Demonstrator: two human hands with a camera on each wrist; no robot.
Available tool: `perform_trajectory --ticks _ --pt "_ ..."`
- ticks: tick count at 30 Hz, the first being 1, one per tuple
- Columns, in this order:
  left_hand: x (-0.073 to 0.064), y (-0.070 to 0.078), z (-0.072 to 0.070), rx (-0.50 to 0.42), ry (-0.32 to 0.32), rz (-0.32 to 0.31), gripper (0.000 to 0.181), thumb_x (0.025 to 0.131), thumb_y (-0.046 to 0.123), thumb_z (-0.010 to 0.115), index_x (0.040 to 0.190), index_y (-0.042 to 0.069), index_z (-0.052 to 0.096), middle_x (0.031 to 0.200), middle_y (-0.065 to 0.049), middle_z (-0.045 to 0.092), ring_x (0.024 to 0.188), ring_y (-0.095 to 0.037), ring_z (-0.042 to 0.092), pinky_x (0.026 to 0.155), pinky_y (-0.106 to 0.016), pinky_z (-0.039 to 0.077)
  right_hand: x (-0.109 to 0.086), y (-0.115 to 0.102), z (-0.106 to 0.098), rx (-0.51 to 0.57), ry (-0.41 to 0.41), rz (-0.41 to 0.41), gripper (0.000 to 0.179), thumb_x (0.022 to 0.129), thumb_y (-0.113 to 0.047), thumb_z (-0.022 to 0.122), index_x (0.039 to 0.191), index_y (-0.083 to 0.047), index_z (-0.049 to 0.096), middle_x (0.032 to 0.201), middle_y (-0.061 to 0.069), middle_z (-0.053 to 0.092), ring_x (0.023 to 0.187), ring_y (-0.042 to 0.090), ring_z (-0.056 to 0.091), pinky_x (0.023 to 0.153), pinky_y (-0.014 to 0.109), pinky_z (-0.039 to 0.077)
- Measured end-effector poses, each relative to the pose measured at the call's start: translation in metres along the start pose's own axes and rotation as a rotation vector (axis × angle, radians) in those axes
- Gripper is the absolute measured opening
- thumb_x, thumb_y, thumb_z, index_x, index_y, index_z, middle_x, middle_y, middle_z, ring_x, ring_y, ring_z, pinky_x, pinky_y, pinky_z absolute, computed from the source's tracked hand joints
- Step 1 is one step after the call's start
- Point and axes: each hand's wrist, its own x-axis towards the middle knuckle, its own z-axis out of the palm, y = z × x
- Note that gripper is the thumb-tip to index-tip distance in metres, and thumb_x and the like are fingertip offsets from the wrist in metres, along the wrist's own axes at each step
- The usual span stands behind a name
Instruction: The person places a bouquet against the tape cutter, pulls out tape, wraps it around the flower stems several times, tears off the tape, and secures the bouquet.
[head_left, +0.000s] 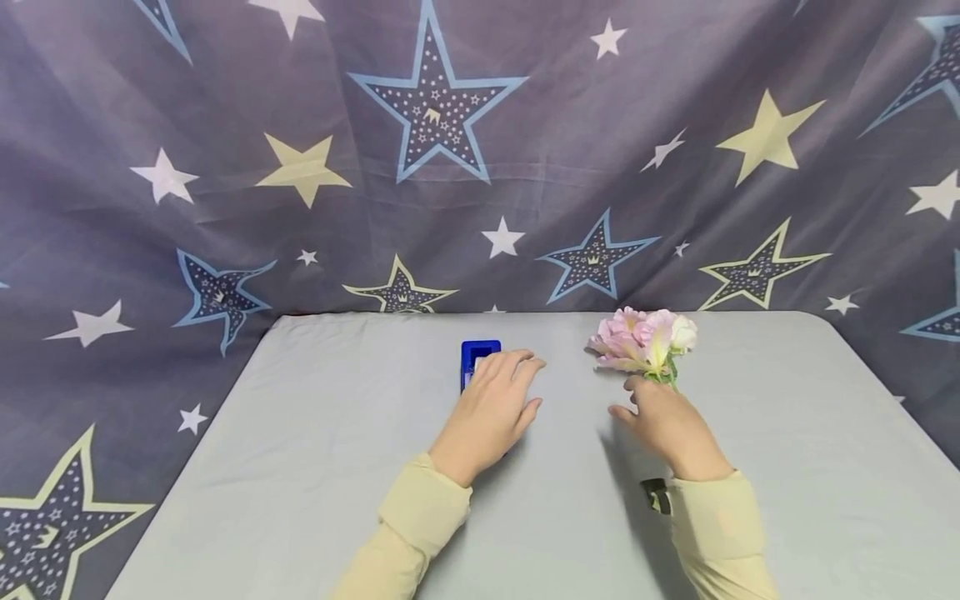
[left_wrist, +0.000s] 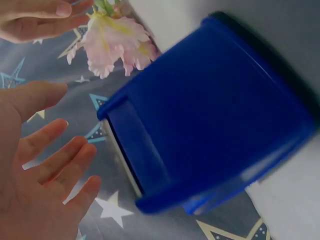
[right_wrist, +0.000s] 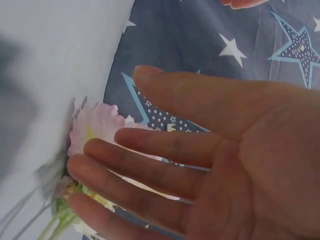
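Blue object (left_wrist: 215, 110): on surface (head_left: 337, 433), near left hand (head_left: 489, 408), fingers loose, empty. Flowers (head_left: 637, 337): on surface, near right hand (head_left: 673, 423), also empty. Progress: neither item is gripped; whether handling is pending or complete, unclear.

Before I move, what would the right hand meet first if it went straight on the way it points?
The right hand would likely meet the pink flowers first; its height is unclear, so it might pass over them.

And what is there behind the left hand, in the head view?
The far end of a blue plastic object shows beyond the left hand; the hand covers its nearer part, which cannot be seen.
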Motion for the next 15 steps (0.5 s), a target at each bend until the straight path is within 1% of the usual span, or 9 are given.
perform_trajectory --ticks 5,7,12,14,15 --pt "0.006 0.007 0.002 -0.001 -0.024 0.026 0.041 0.093 0.022 0.069 0.129 0.008 0.057 0.130 -0.009 0.059 0.124 -0.025 0.054 0.111 -0.040 0.039 0.000 0.004 -0.005 -0.005 -0.009 0.024 0.035 0.092 -0.021 0.068 0.110 0.009 0.061 0.098 0.025 0.068 0.092 0.042 0.065 0.082 0.056 0.052" --pt "0.009 0.010 0.003 0.010 -0.032 0.034 0.041 0.093 0.022 0.069 0.130 0.008 0.057 0.130 -0.008 0.060 0.124 -0.023 0.054 0.112 -0.038 0.038 0.000 0.006 -0.007 -0.010 -0.014 0.025 0.038 0.092 -0.022 0.068 0.113 0.009 0.061 0.104 0.027 0.067 0.096 0.046 0.064 0.085 0.057 0.051" --pt "0.018 0.020 0.006 0.022 -0.053 0.050 0.040 0.094 0.024 0.067 0.130 0.009 0.058 0.128 -0.005 0.060 0.122 -0.021 0.055 0.112 -0.036 0.038 -0.001 0.010 -0.009 -0.008 -0.028 0.042 0.038 0.093 -0.023 0.067 0.114 0.008 0.061 0.103 0.027 0.066 0.099 0.049 0.062 0.086 0.060 0.050" --pt "0.020 0.024 0.008 0.029 -0.074 0.059 0.039 0.095 0.026 0.066 0.130 0.010 0.058 0.128 -0.005 0.060 0.123 -0.021 0.055 0.112 -0.036 0.037 -0.002 0.012 -0.010 -0.004 -0.032 0.052 0.034 0.093 -0.023 0.067 0.107 0.006 0.062 0.094 0.022 0.065 0.093 0.045 0.063 0.083 0.058 0.050" --pt "0.021 0.026 0.010 0.032 -0.087 0.064 0.039 0.096 0.026 0.065 0.130 0.010 0.057 0.128 -0.004 0.060 0.122 -0.021 0.055 0.112 -0.035 0.037 -0.002 0.013 -0.011 0.000 -0.036 0.056 0.033 0.093 -0.023 0.067 0.106 0.006 0.061 0.093 0.022 0.065 0.092 0.044 0.063 0.083 0.058 0.050"
